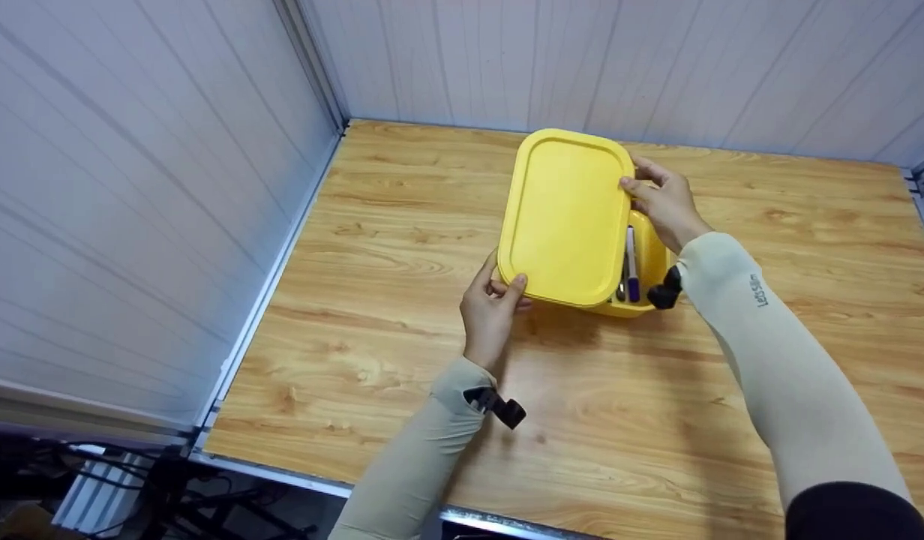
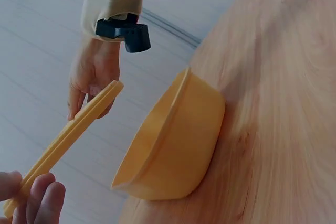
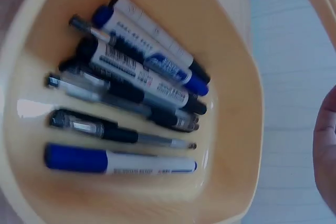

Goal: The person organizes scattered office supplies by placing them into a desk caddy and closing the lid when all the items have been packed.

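A yellow rectangular lid (image 1: 567, 217) with rounded corners is held between both hands, raised apart from the yellow box (image 2: 181, 140) in the left wrist view. My left hand (image 1: 488, 313) pinches its near left corner, thumb on top and fingers underneath. At the far right edge, my right hand (image 1: 668, 204) grips the lid the same way. The box stands on the table, mostly covered by the lid in the head view. Inside it lie several pens and markers, among them a white marker with a blue cap (image 3: 76, 158) and a black-capped pen (image 3: 84, 124).
The wood-grain table (image 1: 372, 315) meets a pale panel wall (image 1: 462, 60) at the back and another panel (image 1: 132, 187) on the left. Dark cables and frame parts (image 1: 207, 502) lie below the table's front left edge.
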`<state>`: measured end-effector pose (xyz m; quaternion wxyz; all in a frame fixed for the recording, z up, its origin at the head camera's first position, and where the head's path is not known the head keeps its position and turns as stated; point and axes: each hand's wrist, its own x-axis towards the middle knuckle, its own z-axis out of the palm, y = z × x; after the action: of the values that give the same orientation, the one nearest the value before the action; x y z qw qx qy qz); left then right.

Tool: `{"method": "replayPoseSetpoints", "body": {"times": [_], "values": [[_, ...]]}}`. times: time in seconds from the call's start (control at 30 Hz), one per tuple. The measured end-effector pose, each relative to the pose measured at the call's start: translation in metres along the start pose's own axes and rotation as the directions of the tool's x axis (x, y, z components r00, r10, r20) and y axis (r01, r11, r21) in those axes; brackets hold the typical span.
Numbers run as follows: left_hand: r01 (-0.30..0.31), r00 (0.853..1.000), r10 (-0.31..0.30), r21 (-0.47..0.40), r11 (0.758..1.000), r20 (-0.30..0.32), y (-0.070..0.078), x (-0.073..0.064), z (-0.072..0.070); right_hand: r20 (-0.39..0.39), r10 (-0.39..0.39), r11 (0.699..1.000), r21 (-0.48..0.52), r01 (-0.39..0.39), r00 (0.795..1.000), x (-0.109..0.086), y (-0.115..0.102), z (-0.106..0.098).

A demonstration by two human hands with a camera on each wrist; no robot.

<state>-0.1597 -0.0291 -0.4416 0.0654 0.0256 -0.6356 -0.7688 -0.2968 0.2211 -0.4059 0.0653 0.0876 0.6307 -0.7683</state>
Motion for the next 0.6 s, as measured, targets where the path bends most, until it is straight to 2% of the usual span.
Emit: {"method": "replayPoseSetpoints", "body": {"times": [0.1,0.2,0.27,0.43,0.6], "values": [[0.074,0.997,-0.074,-0.079,0.994,0.004,0.004,0.001,0.0,0.011,-0.043,0.997,0.065,0.042,0.999,-0.008,0.002,0.003],[0.126,0.992,-0.126,-0.15,0.981,0.009,0.0,0.004,0.001,-0.004,-0.077,0.994,0.081,0.077,0.997,-0.021,0.008,0.008],[0.136,0.991,-0.137,-0.175,0.975,0.006,-0.006,0.009,0.002,0.017,-0.082,0.996,0.045,0.082,0.996,-0.033,0.014,0.01],[0.132,0.99,-0.139,-0.175,0.976,-0.03,-0.02,0.022,0.009,0.092,-0.01,0.993,-0.117,0.02,0.996,-0.061,0.023,0.011],[0.128,0.989,-0.139,-0.16,0.979,-0.056,-0.025,0.028,0.019,0.06,-0.001,0.967,-0.255,0.016,0.998,-0.072,0.026,0.007]]}}
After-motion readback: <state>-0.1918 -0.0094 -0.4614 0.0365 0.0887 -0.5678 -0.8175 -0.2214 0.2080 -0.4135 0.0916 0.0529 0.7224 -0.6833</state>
